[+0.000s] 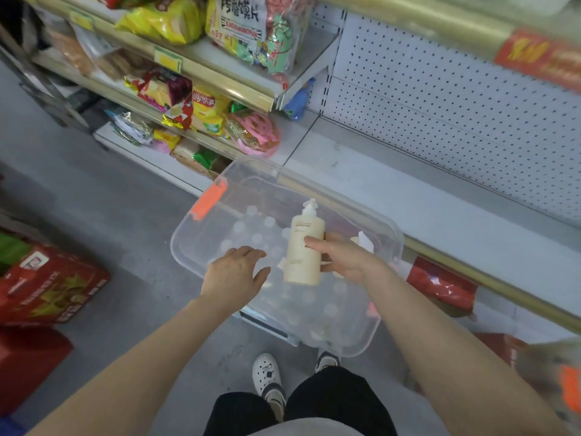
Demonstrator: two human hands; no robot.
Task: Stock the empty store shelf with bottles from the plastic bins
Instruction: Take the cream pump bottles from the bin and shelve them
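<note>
Two bare hands reach over a clear plastic bin that sits on the grey floor in front of the store shelving. The right hand grips a cream pump bottle round its middle, thumb across the front and fingers curled behind, holding it upright above the centre of the bin. The left hand is spread flat with relaxed fingers over the bin's near left part and holds nothing; whether it touches the plastic is unclear. Inside the bin many bottles with white caps stand packed together, blurred through the clear plastic. An orange latch marks the bin's far left end. Just beyond the bin lies the empty shelf, bare and pale, backed by a white pegboard. To its left, shelves carry snack bags. A red carton stands on the floor at the left, well apart from the bin. White clogs show below, beside the bin's near end.
</note>
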